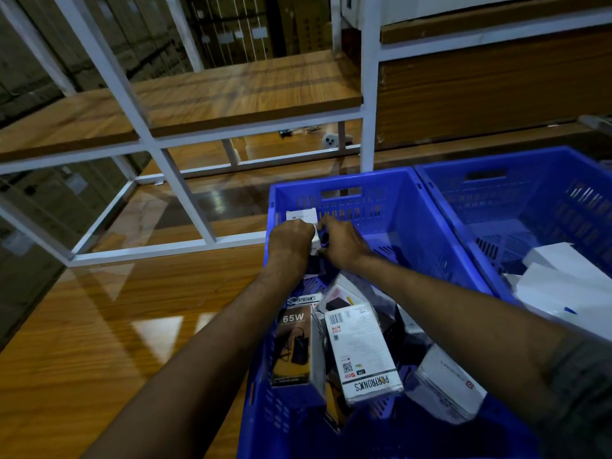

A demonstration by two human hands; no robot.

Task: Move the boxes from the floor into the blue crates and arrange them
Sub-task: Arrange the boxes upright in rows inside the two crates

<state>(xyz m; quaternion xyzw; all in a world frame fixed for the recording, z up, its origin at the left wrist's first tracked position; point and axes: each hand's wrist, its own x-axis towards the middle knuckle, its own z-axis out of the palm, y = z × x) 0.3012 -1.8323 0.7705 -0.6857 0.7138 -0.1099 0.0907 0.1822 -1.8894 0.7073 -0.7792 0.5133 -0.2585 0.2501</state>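
Note:
A blue crate (390, 207) stands in front of me with several product boxes lying loose in its near half, among them a dark "65W" box (293, 346) and a white barcode box (359, 352). Both hands reach into its far left corner. My left hand (289, 241) and my right hand (342, 243) together grip a small white and black box (316, 240). Behind it another white box (302, 215) stands upright against the far wall. A second blue crate (530, 193) to the right holds white boxes (563, 279).
A white metal rack (185, 190) with wooden shelves (231, 91) stands right behind and left of the crates. The glossy wooden floor (116, 326) stretches to my left. A small white device (330, 140) lies on the floor beyond the rack.

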